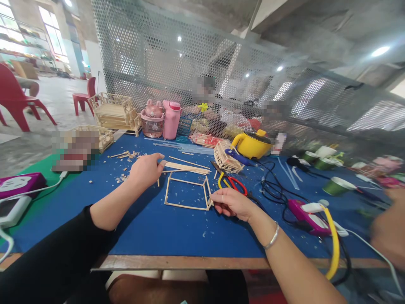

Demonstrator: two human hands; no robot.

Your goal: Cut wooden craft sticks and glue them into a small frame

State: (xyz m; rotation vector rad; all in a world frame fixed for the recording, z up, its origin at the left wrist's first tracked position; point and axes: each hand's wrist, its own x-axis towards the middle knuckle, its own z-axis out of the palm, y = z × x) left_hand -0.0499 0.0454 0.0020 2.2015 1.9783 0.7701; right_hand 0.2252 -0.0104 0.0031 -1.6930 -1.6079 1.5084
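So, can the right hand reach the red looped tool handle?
Probably yes: the handle lies just beyond the right hand, nothing visible between, though that hand holds the pale wooden frame.

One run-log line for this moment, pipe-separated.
left hand: at loose sticks | right hand: holds stick frame by near right corner | wood scraps: on blue tabletop | yellow pot: farther back

Cut off at left: red chair [19, 95], purple socket [22, 185]. Pixelated: phone [77, 150]. Blurred and cut off at right: another person's arm [389, 228]. Hidden behind left hand [146, 169]: some ends of sticks [186, 168], any grip on them. Too small to tell: scraps [125, 156].
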